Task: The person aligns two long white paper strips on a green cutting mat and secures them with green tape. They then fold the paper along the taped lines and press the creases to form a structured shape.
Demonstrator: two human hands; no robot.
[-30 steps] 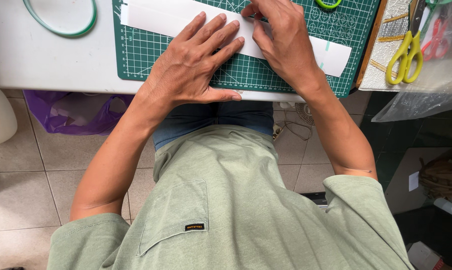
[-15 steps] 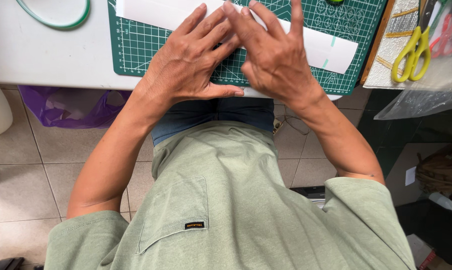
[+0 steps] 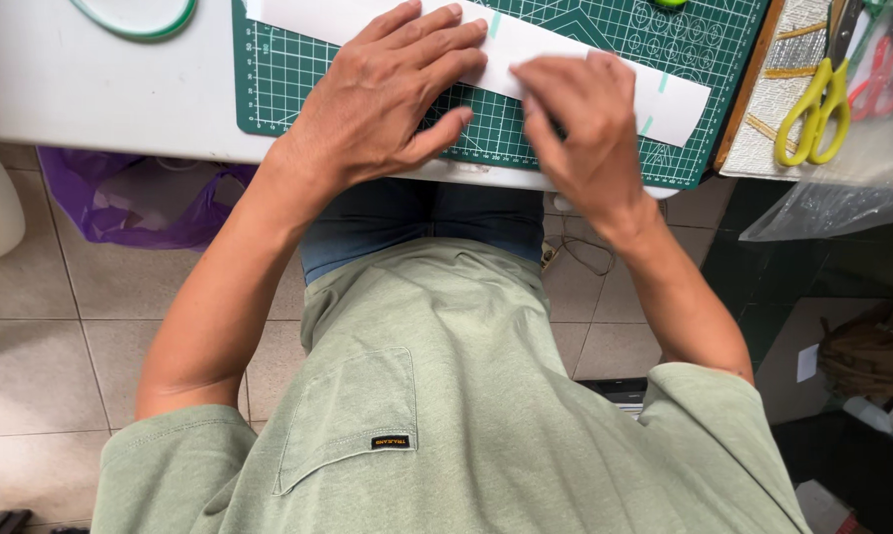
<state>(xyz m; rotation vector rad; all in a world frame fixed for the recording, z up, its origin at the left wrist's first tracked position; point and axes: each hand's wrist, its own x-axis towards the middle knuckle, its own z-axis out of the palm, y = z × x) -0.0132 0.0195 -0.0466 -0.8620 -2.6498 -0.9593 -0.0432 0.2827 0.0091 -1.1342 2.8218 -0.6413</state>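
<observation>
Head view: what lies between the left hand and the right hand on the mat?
Head view: between the left hand and right hand, a bare stretch of the white paper strip on the green cutting mat; nothing else.

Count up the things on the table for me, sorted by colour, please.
Green: 2, the cutting mat and the ring at the top left
White: 1, the paper strip under both hands
Yellow: 1, the scissors
Red: 1, the scissors, partly cut off by the picture's edge
Total: 5
</observation>
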